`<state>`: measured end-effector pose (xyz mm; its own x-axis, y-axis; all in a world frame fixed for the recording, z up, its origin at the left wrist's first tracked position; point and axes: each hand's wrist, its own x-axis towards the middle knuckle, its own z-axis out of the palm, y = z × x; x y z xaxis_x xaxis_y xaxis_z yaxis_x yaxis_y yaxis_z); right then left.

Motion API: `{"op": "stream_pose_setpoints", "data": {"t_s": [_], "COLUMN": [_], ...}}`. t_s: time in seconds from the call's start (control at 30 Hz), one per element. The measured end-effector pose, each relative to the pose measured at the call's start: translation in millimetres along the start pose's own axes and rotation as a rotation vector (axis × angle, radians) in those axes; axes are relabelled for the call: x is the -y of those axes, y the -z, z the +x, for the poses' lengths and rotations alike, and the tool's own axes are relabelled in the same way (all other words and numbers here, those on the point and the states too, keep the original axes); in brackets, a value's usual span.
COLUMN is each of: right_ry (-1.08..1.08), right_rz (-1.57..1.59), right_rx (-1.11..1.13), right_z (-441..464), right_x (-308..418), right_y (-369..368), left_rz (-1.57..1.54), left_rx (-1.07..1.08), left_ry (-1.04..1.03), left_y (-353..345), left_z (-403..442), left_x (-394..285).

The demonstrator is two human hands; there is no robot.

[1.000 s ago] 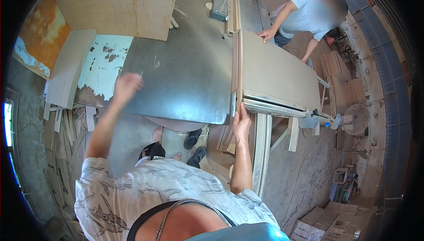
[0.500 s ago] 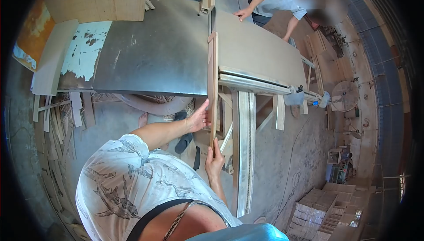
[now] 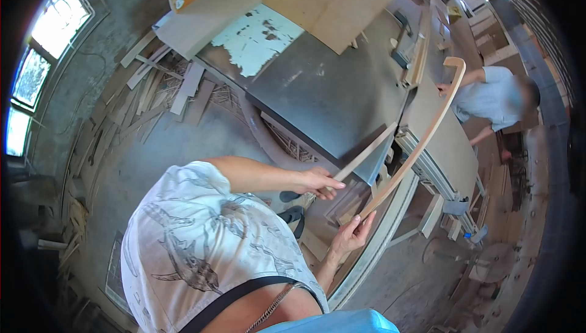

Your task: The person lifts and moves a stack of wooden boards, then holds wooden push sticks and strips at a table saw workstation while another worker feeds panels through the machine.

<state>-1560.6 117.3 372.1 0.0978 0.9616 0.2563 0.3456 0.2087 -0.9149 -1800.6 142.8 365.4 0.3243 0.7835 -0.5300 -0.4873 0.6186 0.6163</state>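
My left hand (image 3: 320, 183) is closed on the near end of a narrow straight wooden strip (image 3: 368, 152), which reaches to the edge of the dark machine table (image 3: 342, 107). Lower and to the right, my right hand (image 3: 354, 234) grips the near end of a long wooden strip (image 3: 416, 150) with a hooked far end. That longer strip slants up past the table and crosses in front of the metal rail of the grey-brown board (image 3: 455, 141). The two strips are apart from each other.
Across the board stands a co-worker (image 3: 497, 98) in a light shirt, one hand near its edge. A large plywood panel (image 3: 317, 0) stands on the table's far side. Wood offcuts (image 3: 189, 89) lie on the floor at left. A metal rail (image 3: 390, 217) runs beside my right hand.
The view has swung left. Where both hands were on one wooden piece along the table's edge, each now holds a separate strip. The right hand's strip is lifted and angled away.
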Motion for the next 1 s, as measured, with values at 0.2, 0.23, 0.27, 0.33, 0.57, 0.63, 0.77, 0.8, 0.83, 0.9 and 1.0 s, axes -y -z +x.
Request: {"op": "stream_pose_setpoints", "data": {"t_s": [0.2,0.23,0.27,0.33,0.57,0.63,0.77,0.8,0.83,0.9,1.0], "right_ry": [-0.086,-0.076,-0.13,-0.16,-0.172,-0.152,-0.145,-0.146,-0.148,-0.143,-0.136], "right_rz": [0.137,0.119,0.162,0.25,0.277,0.282,0.242,0.219,0.195,0.176,0.169], "right_rx": [0.042,0.054,0.052,0.065,0.114,0.107,0.094,0.088,0.079,0.075,0.062], "right_z": [0,-2,-3,-2,5,9,8,8,7,6,4], "right_x": [29,31,37,49,82,82,89,96,99,93,81], "right_y": [-92,-106,-124,-160,-219,-220,-210,-206,-200,-188,-166], "left_rz": [0.053,0.031,0.071,0.089,-0.066,-0.146,-0.321,-0.338,-0.353,-0.345,-0.279], "left_rx": [-0.164,-0.212,-0.281,-0.389,-0.509,-0.503,-0.592,-0.681,-0.767,-0.967,-1.285], "left_ry": [-0.122,-0.141,-0.158,-0.216,-0.303,-0.312,-0.4,-0.443,-0.484,-0.602,-0.715], "left_y": [172,197,225,276,412,440,467,462,459,466,457], "left_z": [-149,-174,-195,-233,-301,-299,-290,-281,-273,-245,-207], "left_x": [-42,-45,-48,-58,-87,-92,-98,-105,-110,-108,-117]}}
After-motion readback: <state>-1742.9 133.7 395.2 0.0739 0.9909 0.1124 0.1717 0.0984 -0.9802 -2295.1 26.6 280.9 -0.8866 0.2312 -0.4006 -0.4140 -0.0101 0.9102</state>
